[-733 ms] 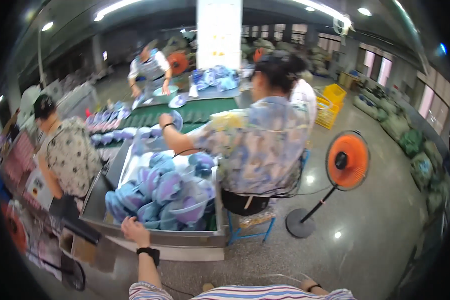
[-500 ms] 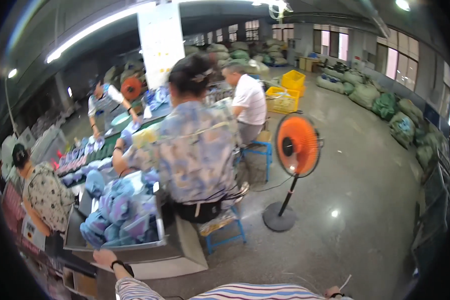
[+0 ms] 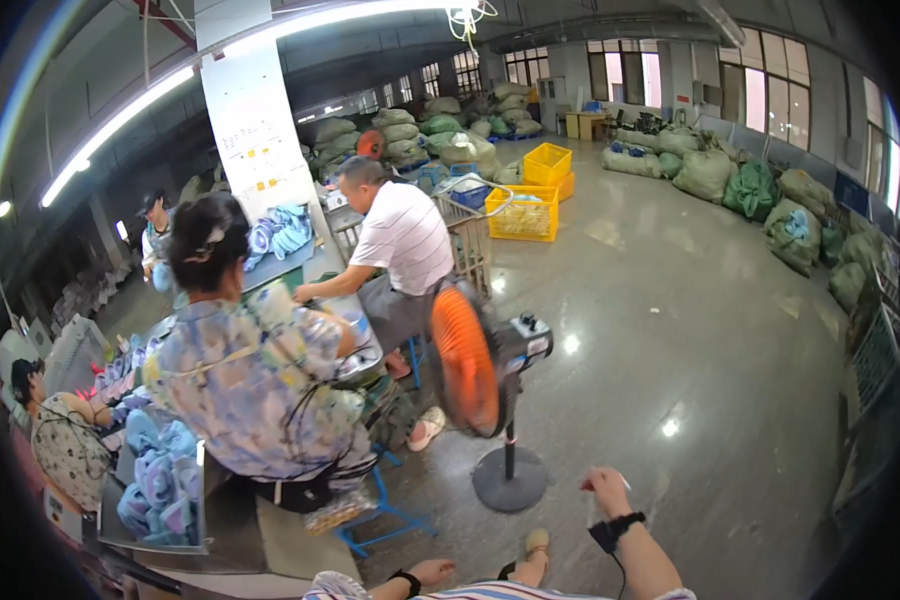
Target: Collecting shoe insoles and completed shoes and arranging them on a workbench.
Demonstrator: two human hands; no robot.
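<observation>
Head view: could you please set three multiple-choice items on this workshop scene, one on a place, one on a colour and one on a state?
1. What stands on the floor nearest the right hand?
A. a pedestal fan
B. a yellow crate
C. a green sack
2. What colour are the crates behind the person in the white striped shirt?
A. blue
B. yellow
C. red
3. How is the person in the floral shirt posed?
A. lying on the floor
B. standing on a ladder
C. seated at the worktable
Answers: 1 A, the fan's round base sits just left of the hand; 2 B, the stacked crates are bright yellow; 3 C, that person sits on a blue-framed stool, back to the camera.
</observation>
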